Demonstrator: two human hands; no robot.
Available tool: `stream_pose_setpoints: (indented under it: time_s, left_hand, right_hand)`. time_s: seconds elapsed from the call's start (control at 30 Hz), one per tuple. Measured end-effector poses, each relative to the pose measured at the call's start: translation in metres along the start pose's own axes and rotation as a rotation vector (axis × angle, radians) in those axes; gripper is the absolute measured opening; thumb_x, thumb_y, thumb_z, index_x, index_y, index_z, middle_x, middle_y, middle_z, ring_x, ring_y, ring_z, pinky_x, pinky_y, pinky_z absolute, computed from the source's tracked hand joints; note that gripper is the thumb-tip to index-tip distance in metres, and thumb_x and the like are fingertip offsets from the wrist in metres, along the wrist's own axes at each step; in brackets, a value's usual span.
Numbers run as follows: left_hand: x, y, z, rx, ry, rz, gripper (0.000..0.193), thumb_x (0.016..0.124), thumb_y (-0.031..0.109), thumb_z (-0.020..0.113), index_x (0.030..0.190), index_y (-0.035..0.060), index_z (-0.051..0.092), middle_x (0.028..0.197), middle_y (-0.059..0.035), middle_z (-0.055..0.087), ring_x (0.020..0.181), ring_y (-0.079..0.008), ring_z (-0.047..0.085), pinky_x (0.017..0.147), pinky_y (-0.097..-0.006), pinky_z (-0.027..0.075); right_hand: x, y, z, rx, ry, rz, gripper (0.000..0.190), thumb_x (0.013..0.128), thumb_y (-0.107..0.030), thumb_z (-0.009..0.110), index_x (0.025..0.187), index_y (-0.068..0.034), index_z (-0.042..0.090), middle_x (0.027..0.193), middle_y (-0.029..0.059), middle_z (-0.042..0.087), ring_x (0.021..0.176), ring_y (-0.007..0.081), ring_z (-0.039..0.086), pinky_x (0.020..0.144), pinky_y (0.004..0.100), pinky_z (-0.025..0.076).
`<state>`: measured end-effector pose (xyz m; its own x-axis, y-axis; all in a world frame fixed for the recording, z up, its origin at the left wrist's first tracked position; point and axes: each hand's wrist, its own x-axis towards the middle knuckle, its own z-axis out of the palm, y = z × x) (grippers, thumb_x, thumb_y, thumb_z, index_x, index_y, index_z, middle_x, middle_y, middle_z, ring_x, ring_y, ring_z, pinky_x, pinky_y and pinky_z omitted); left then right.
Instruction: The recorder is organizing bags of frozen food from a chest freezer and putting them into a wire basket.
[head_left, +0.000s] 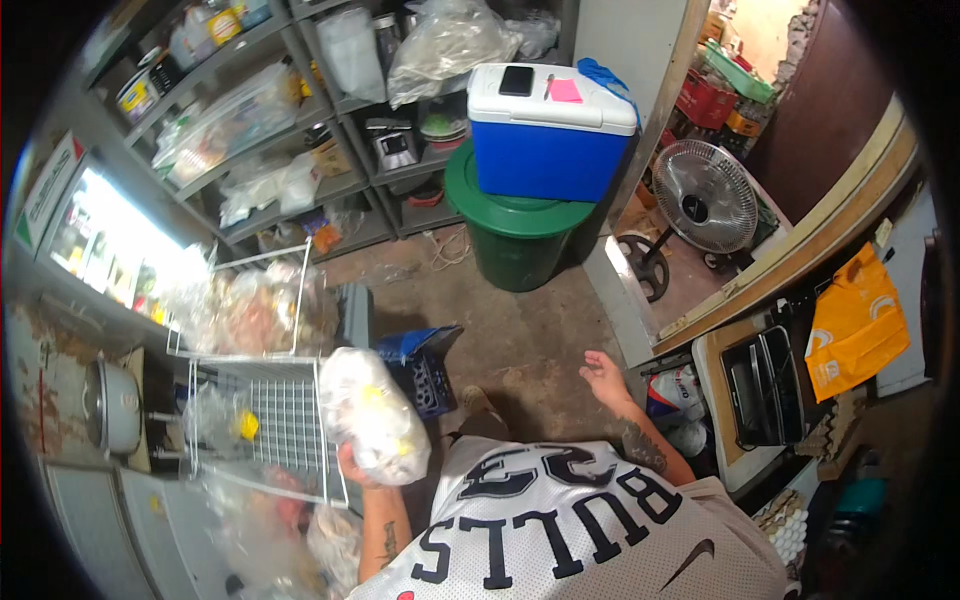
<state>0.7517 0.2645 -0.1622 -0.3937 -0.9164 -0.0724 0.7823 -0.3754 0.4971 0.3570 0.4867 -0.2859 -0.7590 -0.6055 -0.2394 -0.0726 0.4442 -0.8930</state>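
My left hand (355, 466) grips a bulging, clear plastic bag (375, 420) with white and some yellow contents that I cannot make out. The bag is held up beside a white wire basket (289, 420). Inside that basket lies a small clear plastic bag (214, 416) with a yellow part. Out to my right, above the concrete floor, my right hand (606, 381) has its fingers apart and holds nothing. A second wire basket (232, 352) behind the first is heaped with filled plastic bags (259, 311).
A blue crate (427, 386) stands on the floor ahead. Beyond it, a blue cooler with a white lid (551, 154) rests on a green lidded bin (517, 251). A pedestal fan (701, 199) stands in the doorway. Grey shelving (360, 187) lines the back; a lit display fridge (112, 240) is left.
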Motion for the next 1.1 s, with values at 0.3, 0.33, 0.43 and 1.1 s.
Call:
stream_pose_setpoints:
  time_s: [0.3, 0.33, 0.43, 1.1]
  left_hand:
    - [0.162, -0.074, 0.084, -0.027, 0.014, -0.24, 0.07, 0.086, 0.047, 0.049, 0.14, 0.0026, 0.048, 0.134, -0.0168, 0.058, 0.121, -0.0335, 0.058, 0.102, -0.0474, 0.048]
    - [0.179, -0.078, 0.087, -0.05, 0.03, -0.249, 0.068, 0.087, 0.048, 0.046, 0.139, 0.0025, 0.049, 0.133, -0.016, 0.059, 0.12, -0.0328, 0.058, 0.102, -0.047, 0.048]
    - [0.213, -0.078, 0.101, 0.046, 0.133, -0.255, 0.069, 0.09, 0.053, 0.038, 0.137, 0.0049, 0.051, 0.129, -0.0133, 0.061, 0.116, -0.0327, 0.06, 0.099, -0.0482, 0.049]
    - [0.275, -0.224, 0.221, 0.155, 0.773, 0.312, 0.069, 0.09, 0.058, 0.034, 0.136, 0.0091, 0.053, 0.128, -0.0121, 0.059, 0.115, -0.0338, 0.059, 0.092, -0.0504, 0.052]
  right_hand:
    - [0.129, -0.116, -0.088, 0.028, 0.291, -0.055, 0.021, 0.093, -0.012, 0.067, 0.112, -0.003, 0.063, 0.085, -0.0039, 0.059, 0.075, 0.0056, 0.052, 0.071, 0.0218, 0.044]
    - [0.148, -0.126, -0.094, 0.067, 0.335, -0.148, 0.017, 0.094, -0.012, 0.067, 0.108, -0.004, 0.064, 0.085, -0.0039, 0.059, 0.076, 0.0054, 0.052, 0.071, 0.0215, 0.044]
    - [0.207, -0.182, -0.108, 0.073, 0.383, -0.288, 0.008, 0.096, -0.013, 0.065, 0.098, -0.005, 0.064, 0.086, -0.0025, 0.06, 0.076, 0.0058, 0.053, 0.07, 0.0219, 0.044]
    - [0.557, -0.395, -0.205, -0.38, -0.089, -1.104, 0.017, 0.08, 0.0, 0.066, 0.092, -0.01, 0.072, 0.121, 0.0074, 0.062, 0.112, 0.0293, 0.057, 0.091, 0.0367, 0.048]
